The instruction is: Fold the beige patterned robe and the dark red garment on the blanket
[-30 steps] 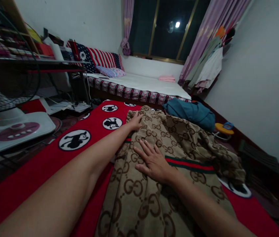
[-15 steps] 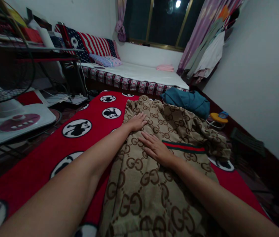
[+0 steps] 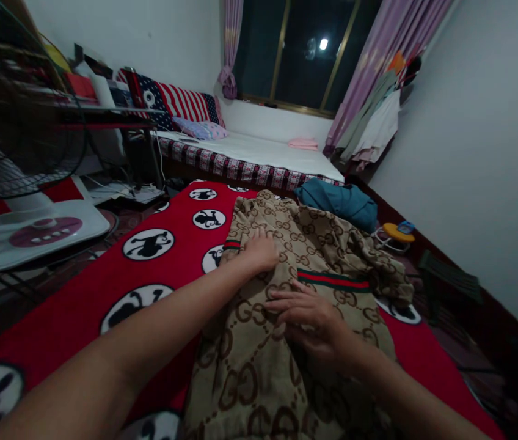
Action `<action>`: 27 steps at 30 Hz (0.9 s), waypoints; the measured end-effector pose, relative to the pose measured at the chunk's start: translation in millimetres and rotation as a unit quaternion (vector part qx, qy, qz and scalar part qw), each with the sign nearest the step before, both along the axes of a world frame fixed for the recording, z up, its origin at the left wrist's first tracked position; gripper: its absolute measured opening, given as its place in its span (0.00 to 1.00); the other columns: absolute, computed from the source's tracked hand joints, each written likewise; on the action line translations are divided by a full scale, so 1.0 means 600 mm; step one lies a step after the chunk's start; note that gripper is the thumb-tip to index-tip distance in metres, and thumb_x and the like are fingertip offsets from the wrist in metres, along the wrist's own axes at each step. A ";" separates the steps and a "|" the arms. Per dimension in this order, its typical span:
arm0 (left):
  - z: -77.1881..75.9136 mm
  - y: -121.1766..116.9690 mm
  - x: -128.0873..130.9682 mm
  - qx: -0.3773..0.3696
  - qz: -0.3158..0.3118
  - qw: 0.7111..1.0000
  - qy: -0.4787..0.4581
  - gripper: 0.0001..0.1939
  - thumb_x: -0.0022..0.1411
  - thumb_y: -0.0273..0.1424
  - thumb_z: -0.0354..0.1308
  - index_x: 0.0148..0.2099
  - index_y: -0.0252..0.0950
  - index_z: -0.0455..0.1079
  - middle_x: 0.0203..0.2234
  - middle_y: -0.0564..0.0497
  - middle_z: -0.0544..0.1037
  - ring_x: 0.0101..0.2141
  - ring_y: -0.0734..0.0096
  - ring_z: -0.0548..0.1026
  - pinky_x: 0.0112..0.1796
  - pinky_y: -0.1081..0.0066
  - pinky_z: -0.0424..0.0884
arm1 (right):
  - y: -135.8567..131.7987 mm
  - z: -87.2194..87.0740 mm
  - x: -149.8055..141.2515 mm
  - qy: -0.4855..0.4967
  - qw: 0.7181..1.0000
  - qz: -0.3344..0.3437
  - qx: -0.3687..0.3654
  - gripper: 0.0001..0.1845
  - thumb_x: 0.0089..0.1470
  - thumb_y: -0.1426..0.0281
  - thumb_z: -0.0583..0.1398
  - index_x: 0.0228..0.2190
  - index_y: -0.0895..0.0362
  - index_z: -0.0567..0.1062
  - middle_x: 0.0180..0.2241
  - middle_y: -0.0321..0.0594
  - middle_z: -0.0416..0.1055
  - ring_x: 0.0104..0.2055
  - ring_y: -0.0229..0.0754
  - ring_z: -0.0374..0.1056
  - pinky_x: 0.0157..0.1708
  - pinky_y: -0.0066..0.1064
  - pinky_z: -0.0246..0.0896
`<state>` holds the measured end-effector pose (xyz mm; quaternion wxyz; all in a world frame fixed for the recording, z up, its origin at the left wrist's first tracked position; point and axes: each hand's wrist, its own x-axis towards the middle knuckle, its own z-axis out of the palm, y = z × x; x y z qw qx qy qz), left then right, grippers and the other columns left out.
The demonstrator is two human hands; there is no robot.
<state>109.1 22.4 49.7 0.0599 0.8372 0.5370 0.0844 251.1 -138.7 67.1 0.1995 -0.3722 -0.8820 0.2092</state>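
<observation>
A tan jacket (image 3: 245,311) with a brown repeated-letter pattern lies spread over a red blanket (image 3: 181,244) printed with monkey figures in white circles. Green-red-green stripes mark the jacket, one of them just beyond my right hand. My left hand (image 3: 262,252) rests on the jacket's upper left part with its fingers curled into the cloth. Closer to me, my right hand (image 3: 309,315) hovers at or just touches the middle of the jacket, fingers apart and slightly bent. On the right a sleeve (image 3: 387,272) lies bunched.
A bundled teal cloth (image 3: 339,201) lies beyond the jacket. Behind stands a bed (image 3: 263,146) below a window. To the left are a fan (image 3: 25,140) and a white plastic seat (image 3: 48,229). A yellow stool (image 3: 396,232) and a dark green stool (image 3: 451,281) stand right.
My left hand has drawn back slightly toward me, and its flat fingers have curled. My right hand has moved nearer to me and lifted from lying flat. The camera view has shifted slightly.
</observation>
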 end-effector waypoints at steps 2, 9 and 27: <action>-0.022 -0.019 0.001 0.037 0.005 0.999 -0.036 0.35 0.65 0.44 0.45 0.66 0.25 0.53 0.65 0.32 0.52 0.65 0.44 0.48 0.61 0.53 0.48 | -0.013 -0.011 0.001 0.025 0.999 -0.022 -0.040 0.16 0.55 0.73 0.55 0.44 0.50 0.75 0.51 0.41 0.73 0.58 0.45 0.64 0.64 0.52 0.41; -0.088 -0.026 -0.002 0.102 0.016 0.991 -0.087 0.34 0.63 0.47 0.48 0.66 0.34 0.55 0.66 0.39 0.52 0.65 0.46 0.46 0.62 0.52 0.43 | -0.023 0.001 0.028 0.075 0.982 -0.086 -0.152 0.14 0.57 0.69 0.55 0.39 0.51 0.79 0.40 0.38 0.78 0.46 0.44 0.73 0.58 0.45 0.56; -0.083 -0.029 0.002 0.118 0.123 0.970 -0.175 0.42 0.58 0.39 0.54 0.67 0.18 0.47 0.66 0.29 0.45 0.66 0.44 0.40 0.63 0.48 0.46 | 0.440 -0.036 -0.096 -0.088 0.985 -0.117 0.089 0.23 0.55 0.77 0.50 0.51 0.60 0.73 0.57 0.45 0.66 0.61 0.42 0.60 0.60 0.36 0.53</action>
